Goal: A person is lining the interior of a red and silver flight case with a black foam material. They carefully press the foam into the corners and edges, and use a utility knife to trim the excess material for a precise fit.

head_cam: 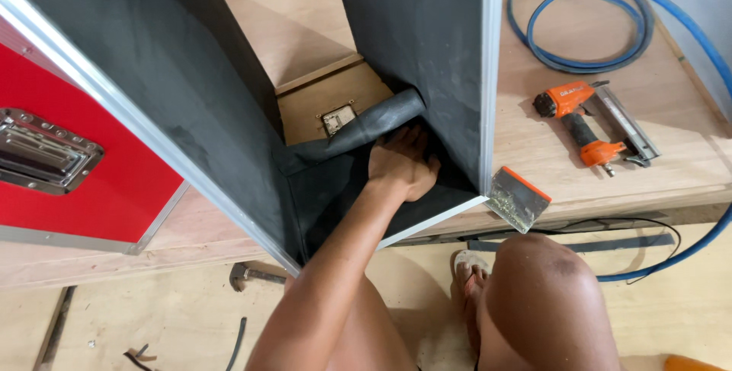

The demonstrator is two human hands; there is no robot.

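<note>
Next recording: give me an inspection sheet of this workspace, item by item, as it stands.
Surface: plywood bench, bare wood.
Job's things: open red case with metal edging and black lining; a roll of the lining lies bunched in the inner corner.
Clutter: orange nail gun, orange-handled scraper at the bench edge, a tool on the floor.
Grip: one hand presses the lining into the corner, which hand cannot be told; other hand not seen.
Cables: blue hose coiled on the bench, running down to the floor.
Surroundings: plywood floor, person's knee and sandalled foot.
</note>
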